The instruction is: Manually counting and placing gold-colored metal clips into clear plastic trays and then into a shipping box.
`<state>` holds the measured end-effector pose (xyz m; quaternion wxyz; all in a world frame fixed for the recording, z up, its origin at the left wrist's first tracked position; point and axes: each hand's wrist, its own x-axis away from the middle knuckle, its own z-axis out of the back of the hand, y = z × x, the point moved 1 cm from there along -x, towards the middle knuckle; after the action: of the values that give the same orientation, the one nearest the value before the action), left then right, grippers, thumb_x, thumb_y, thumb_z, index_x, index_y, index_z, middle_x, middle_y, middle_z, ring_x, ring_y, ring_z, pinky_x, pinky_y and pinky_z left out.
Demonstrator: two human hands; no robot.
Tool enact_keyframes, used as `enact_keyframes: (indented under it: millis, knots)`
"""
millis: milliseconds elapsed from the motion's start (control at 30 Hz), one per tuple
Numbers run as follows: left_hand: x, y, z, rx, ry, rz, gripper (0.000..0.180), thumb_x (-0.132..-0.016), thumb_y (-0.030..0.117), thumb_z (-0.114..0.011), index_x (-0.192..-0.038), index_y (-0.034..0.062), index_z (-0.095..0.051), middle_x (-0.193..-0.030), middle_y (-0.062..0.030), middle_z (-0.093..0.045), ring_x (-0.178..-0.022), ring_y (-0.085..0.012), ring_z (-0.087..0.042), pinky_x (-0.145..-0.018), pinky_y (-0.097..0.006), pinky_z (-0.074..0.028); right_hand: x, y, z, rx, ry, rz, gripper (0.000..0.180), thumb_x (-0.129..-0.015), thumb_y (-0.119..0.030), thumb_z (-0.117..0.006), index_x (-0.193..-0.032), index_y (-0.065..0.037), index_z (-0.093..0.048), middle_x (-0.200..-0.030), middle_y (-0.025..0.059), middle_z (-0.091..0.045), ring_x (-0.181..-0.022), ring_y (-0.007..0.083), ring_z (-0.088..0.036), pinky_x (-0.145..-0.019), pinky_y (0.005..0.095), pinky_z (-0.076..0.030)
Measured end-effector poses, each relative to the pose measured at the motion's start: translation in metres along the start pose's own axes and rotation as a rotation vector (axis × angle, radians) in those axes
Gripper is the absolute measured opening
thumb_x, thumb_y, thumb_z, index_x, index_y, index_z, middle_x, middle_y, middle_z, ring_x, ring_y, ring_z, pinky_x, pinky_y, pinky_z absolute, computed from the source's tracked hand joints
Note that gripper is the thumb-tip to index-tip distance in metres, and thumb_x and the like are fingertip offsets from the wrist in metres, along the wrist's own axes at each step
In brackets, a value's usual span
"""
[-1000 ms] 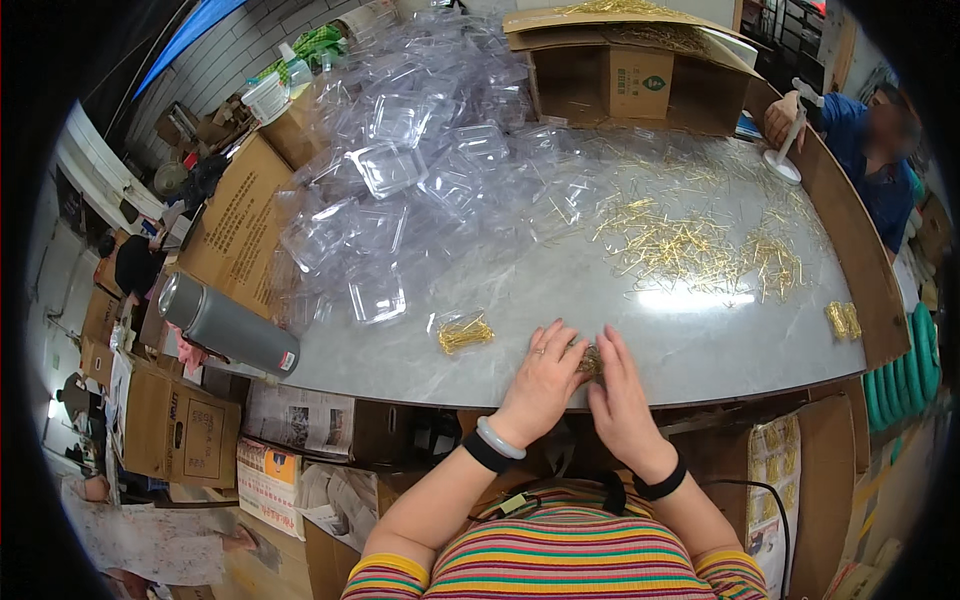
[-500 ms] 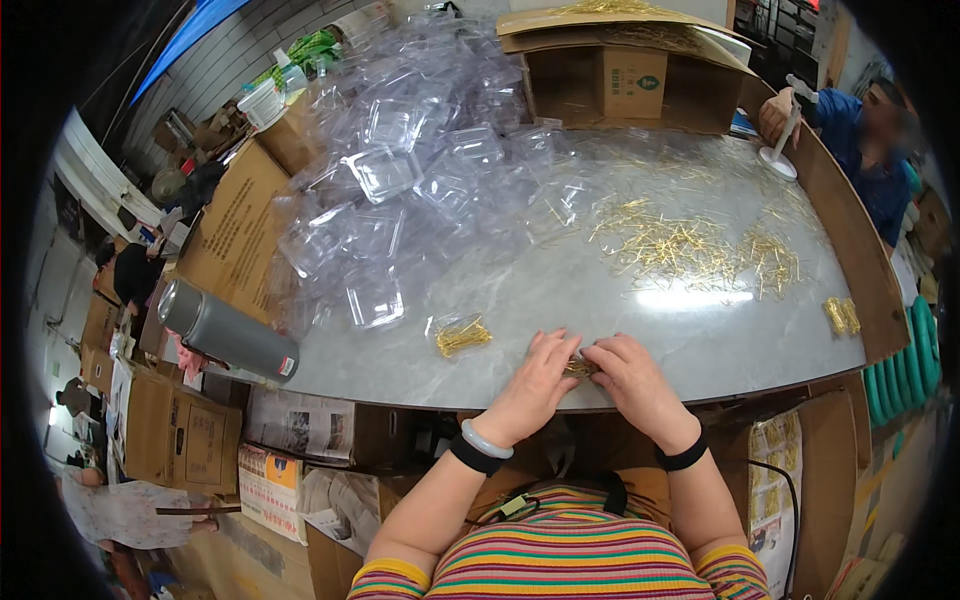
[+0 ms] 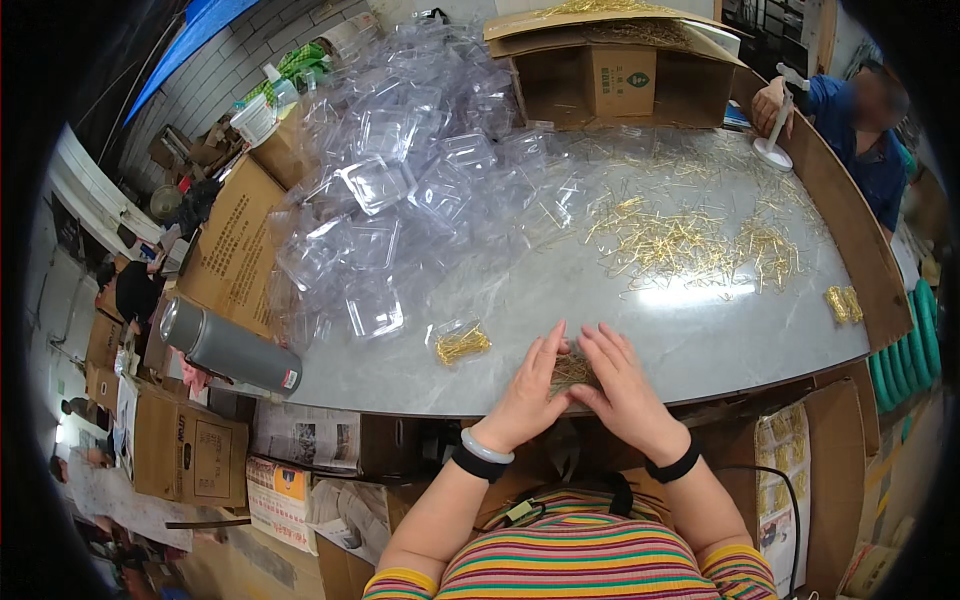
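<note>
My left hand (image 3: 530, 395) and my right hand (image 3: 628, 393) face each other at the near edge of the grey table. Between them lies a bunch of thin gold wire pieces (image 3: 573, 371), held in at its sides by my fingers and thumbs. Those fingers are nearly straight and partly hide the bunch. Just left of my left hand sits a small clear plastic box with gold wire pieces (image 3: 461, 344) in it. Farther off to the right, a loose pile of the same wire pieces (image 3: 675, 240) is spread over the tabletop.
Clear plastic boxes (image 3: 375, 185) form a large heap at the left. A grey bottle (image 3: 235, 345) lies by the left edge. Small gold bundles (image 3: 843, 305) rest near the cardboard side (image 3: 855, 230). Beyond it, a person's hand (image 3: 770, 105) grips a white stand (image 3: 773, 152).
My hands have spread slightly apart, and their fingers have straightened, so more of the wire bunch shows. The view has shifted a little.
</note>
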<state>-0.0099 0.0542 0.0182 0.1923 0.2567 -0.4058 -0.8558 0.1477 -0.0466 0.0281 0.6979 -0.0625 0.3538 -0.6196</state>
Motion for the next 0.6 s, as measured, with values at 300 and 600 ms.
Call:
enact_keyframes:
  millis: [300, 600]
  knots:
    - [0.018, 0.021, 0.023, -0.348, 0.094, 0.006, 0.077, -0.077, 0.005, -0.078, -0.145, 0.0004, -0.041, -0.131, -0.0204, -0.05, -0.12, -0.0394, -0.051, -0.102, -0.045, -0.044, -0.003, 0.007, 0.001, -0.013, 0.023, 0.081, 0.035, -0.081, -0.006, -0.072, -0.115, -0.004, -0.062, -0.115, 0.0116, -0.062, -0.117, 0.0326, -0.057, -0.107, 0.0481, -0.042]
    - [0.011, 0.012, 0.036, -0.299, -0.084, 0.099, 0.061, -0.078, 0.01, -0.079, -0.131, -0.0026, -0.053, -0.126, -0.0195, -0.053, -0.118, -0.0388, -0.051, -0.1, -0.043, -0.044, -0.004, 0.0, 0.001, -0.025, -0.004, 0.059, 0.032, -0.08, 0.0, -0.061, -0.112, -0.004, -0.064, -0.116, 0.0102, -0.063, -0.113, 0.0316, -0.058, -0.103, 0.0445, -0.045]
